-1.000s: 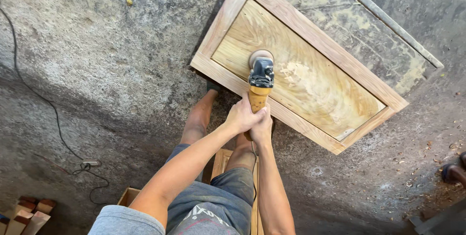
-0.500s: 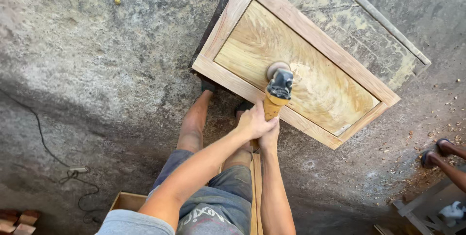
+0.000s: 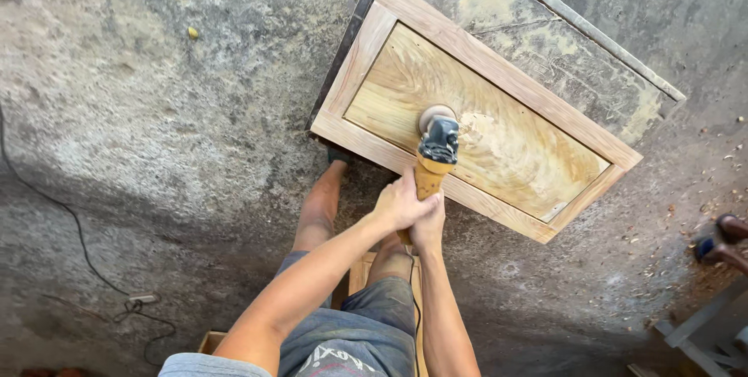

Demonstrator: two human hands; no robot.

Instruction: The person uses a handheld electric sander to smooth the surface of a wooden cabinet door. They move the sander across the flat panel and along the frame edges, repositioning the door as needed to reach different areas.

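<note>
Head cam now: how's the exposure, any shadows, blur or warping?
Head view: even daylight, no blown highlights; a broad soft shadow darkens the concrete floor below the person. The wooden door panel is sharp with grain visible, and the sander and both hands, left hand and right hand, show no motion blur. Wide-angle stretch toward the edges.

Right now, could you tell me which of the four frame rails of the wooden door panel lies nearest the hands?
The long lower rail, crossed by the yellow sander that both hands grip.
</note>
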